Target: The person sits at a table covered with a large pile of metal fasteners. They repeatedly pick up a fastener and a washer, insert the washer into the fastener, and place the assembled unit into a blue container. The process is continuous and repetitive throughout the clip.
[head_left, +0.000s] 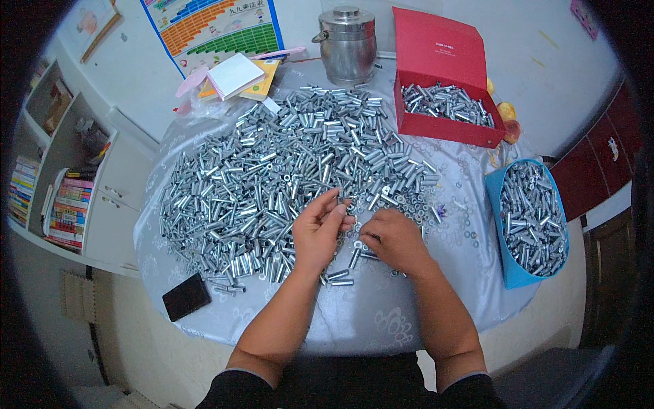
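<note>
Over the near right edge of a wide heap of silvery metal sleeves (272, 180), my two hands work close together. My left hand (319, 228) has its thumb and fingers bent toward each other, with a small metallic piece at the fingertips that is too small to name. Just to its right, my right hand (396, 240) is closed, knuckles up, and hides what its fingers hold. A metal sleeve (355, 258) lies below the right fingertips, beside a small washer (358, 245). More loose washers (415, 204) are scattered on the cloth right of the heap.
A red lidded box (446, 133) of metal parts stands open at the back right. At the right edge is a blue bin (501, 235) full of similar parts. A steel pot (347, 48) and notebooks (235, 75) stand behind the heap; a black phone (186, 298) lies front left.
</note>
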The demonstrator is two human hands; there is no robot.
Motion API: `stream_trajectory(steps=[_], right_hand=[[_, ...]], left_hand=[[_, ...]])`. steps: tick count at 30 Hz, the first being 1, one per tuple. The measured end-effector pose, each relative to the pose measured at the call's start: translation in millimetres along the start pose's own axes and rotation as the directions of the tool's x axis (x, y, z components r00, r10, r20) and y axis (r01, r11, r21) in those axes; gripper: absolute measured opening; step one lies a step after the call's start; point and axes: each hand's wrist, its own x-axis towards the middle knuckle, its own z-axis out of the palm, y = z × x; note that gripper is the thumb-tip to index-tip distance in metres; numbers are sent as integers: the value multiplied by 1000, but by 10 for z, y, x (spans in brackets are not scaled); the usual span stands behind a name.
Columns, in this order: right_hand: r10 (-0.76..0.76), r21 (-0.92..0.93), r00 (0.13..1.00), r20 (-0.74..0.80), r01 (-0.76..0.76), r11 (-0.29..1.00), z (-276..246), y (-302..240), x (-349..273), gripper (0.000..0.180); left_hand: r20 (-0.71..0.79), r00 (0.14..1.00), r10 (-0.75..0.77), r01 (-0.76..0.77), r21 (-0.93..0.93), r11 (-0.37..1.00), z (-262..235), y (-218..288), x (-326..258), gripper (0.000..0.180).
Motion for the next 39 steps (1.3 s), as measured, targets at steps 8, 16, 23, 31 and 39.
stream_trajectory(steps=[8,16,23,31,39], right_hand=[[34,3,996,83,-35,999,16,-10,16,10],[10,39,995,102,-14,999,-60,-60,7,9],[298,255,946,126,-322,912,-111,-112,37,12],[218,211,944,-248,-167,963,96,71,123,12],[198,42,978,-68,-196,980,59,30,200,14]], left_hand=[[-29,999,-28,29,6,1000,4,42,-2,32],[-18,1000,-1,0,-10,1000,4,13,-10,32],[-42,999,-17,17,-5,1000,-20,14,-6,33],[-68,998,14,-16,-37,999,-10,21,1,33],[-93,995,23,-27,-40,999,-26,41,5,33]])
